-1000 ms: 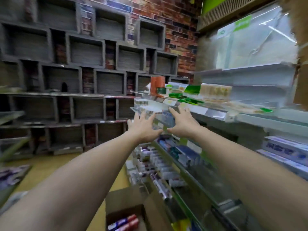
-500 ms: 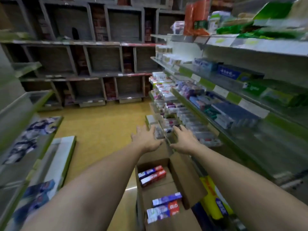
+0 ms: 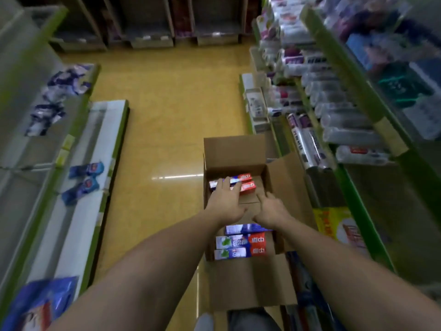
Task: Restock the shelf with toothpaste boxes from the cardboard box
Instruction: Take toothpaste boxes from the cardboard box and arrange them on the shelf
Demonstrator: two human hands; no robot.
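Item: cardboard box [image 3: 235, 150], open, flaps spread, standing on the floor [image 3: 167, 111] just left of the right-hand shelf [image 3: 391, 137].
Contents: far toothpaste boxes [image 3: 247, 181], a red-and-blue pair lying flat against the far wall; near toothpaste boxes [image 3: 241, 246], three lying flat at the near end; bare cardboard between the two groups.
Left grip [image 3: 226, 201]: released, fingers spread flat on top of the far pair, not closed round them.
Right grip [image 3: 272, 209]: released, holding nothing, fingers pointing into the bare middle, just right of the far pair.
Step in hand, as judged: taking the far pair out for the shelf.
Method advised: curl the left fingers over the far long edge and the thumb under the near one; bring the right grip onto the red ends so the pair lifts as one stack; keep the boxes level and aligned; lift straight up clear of the right flap before turning to the shelf; a one-sided pinch would likely let the lower box slide out.
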